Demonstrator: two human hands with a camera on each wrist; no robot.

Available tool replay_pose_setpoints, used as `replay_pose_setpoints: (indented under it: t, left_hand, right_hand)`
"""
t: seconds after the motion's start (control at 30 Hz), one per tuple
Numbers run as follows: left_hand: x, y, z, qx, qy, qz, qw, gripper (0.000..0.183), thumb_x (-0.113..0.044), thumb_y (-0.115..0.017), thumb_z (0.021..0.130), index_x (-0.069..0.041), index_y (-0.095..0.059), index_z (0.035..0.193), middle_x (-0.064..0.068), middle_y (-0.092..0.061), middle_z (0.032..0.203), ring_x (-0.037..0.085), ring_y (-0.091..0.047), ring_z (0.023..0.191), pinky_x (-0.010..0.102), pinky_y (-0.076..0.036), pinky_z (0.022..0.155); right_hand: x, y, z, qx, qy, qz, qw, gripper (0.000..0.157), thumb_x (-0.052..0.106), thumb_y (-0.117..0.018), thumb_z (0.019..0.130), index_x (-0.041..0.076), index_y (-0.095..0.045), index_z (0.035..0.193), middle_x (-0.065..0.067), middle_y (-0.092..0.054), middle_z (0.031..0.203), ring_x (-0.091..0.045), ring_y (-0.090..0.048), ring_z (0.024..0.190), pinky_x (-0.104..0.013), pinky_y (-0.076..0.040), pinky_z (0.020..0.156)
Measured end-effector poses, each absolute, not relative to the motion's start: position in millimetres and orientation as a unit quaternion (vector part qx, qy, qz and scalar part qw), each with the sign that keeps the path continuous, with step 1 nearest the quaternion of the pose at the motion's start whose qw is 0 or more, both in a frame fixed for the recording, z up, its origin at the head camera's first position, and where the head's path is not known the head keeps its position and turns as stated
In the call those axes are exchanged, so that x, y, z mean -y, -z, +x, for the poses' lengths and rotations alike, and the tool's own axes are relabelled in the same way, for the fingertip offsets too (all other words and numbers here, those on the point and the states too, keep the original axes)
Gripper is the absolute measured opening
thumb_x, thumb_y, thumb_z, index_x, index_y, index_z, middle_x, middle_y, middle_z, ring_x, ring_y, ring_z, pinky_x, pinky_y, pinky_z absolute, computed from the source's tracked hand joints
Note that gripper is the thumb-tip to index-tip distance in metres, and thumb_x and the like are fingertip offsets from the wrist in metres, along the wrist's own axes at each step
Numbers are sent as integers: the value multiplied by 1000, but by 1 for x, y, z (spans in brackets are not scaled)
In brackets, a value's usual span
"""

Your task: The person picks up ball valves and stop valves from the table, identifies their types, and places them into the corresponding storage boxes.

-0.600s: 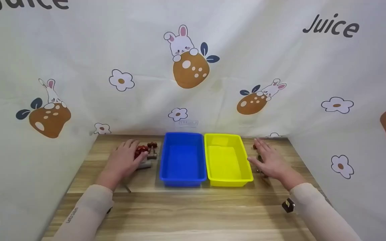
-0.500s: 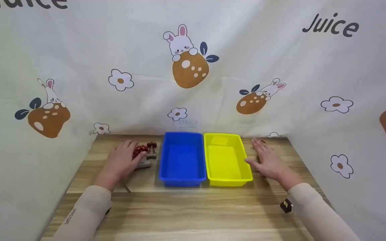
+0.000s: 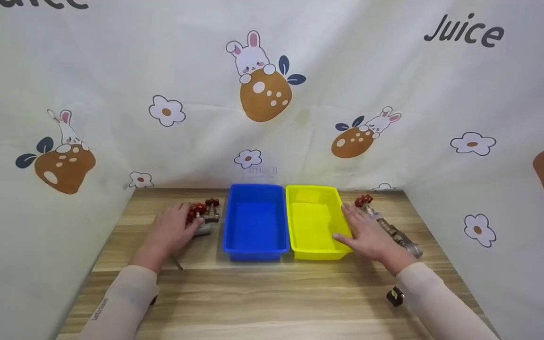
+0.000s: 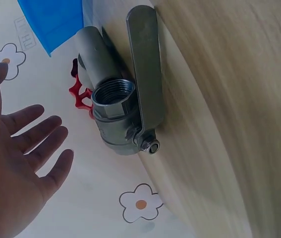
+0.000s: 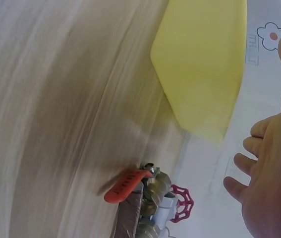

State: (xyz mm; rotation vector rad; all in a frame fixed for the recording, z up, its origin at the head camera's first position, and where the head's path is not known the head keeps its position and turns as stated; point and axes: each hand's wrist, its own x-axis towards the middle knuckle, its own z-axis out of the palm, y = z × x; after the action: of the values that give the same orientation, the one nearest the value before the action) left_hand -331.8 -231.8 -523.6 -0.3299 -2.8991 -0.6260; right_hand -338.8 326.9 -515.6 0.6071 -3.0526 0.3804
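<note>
My left hand [image 3: 170,231] is held over valves at the left, its fingers spread and relaxed with nothing in them. Two red handwheels [image 3: 212,202] show beyond its fingers. In the left wrist view, a metal ball valve [image 4: 116,131] with a long flat lever [image 4: 147,64] sits close to that hand, beside a grey pipe piece [image 4: 98,53]. My right hand [image 3: 369,236], fingers extended and holding nothing, overlaps the right side of the yellow bin [image 3: 321,255]. To its right lie several valves [image 3: 390,230], with a red handwheel [image 5: 182,204] and an orange-red lever [image 5: 126,186].
A blue bin [image 3: 256,256] stands directly left of the yellow one, both with bare insides. The wooden table [image 3: 272,297] extends toward me in front of them. A white printed curtain [image 3: 196,156] encloses the back and both sides.
My right hand has shifted left from over the right-hand valves to the yellow bin's edge, uncovering them. The left hand stays nearly still; the head view has tilted slightly.
</note>
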Motion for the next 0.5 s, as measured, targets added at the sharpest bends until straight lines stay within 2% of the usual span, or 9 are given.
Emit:
replay_pose_setpoints:
  t: [0.2,0.33,0.5]
  left_hand:
    - [232,524,-331,968,216,-101,73,77,-54,-57,113,6,-48,160,34,-48,162,55,-43,151,73,-31,125]
    - [233,525,-330,969,216,-98,68,77,-52,-57,113,8,-47,161,35,-46,163,57,-41,152,73,-31,125]
    - [233,526,-329,968,221,-97,69,73,-50,-59,113,8,-50,158,35,-50,160,57,-46,148,72,-34,124]
  right_hand:
    - [-320,520,-338,973,-127,192,-19,111,76,-53,105,0,-13,176,-19,-10,184,-44,-12,169,-67,-15,133]
    - [-319,524,-337,974,-120,191,-34,112,73,-56,105,-2,-12,175,-22,-10,183,-45,-13,168,-67,-16,133]
    - [-320,529,-336,974,-114,193,-42,114,70,-61,104,-4,-11,174,-24,-9,183,-48,-15,167,-67,-18,133]
